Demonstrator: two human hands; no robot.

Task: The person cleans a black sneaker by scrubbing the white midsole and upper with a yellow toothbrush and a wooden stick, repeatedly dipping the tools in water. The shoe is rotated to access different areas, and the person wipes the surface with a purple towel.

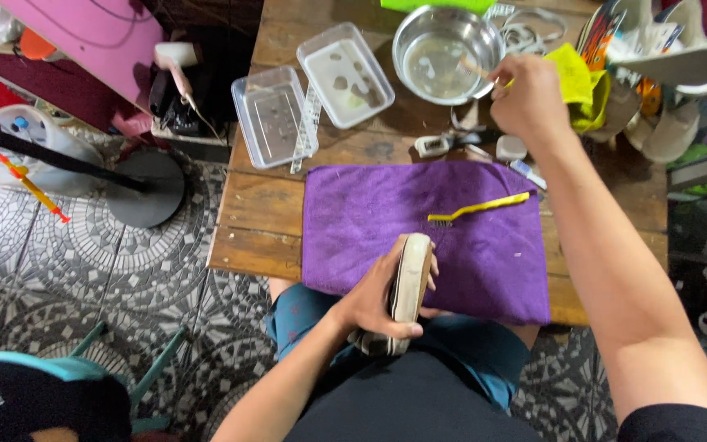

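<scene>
My left hand (376,296) grips a pale shoe (410,282) held sole-side up at the near edge of a purple cloth (386,217) on the wooden table (263,221). My right hand (527,96) reaches to the rim of a steel bowl (419,33) holding water, with a small wooden-handled brush (476,69) between its fingers. A yellow toothbrush (478,208) lies on the cloth between both hands.
Two clear plastic trays (276,115) (345,72) sit left of the bowl. Yellow rags (576,82) and several shoes (664,74) crowd the table's right end. Small white items (433,146) lie behind the cloth. A fan base (145,187) stands on the tiled floor at left.
</scene>
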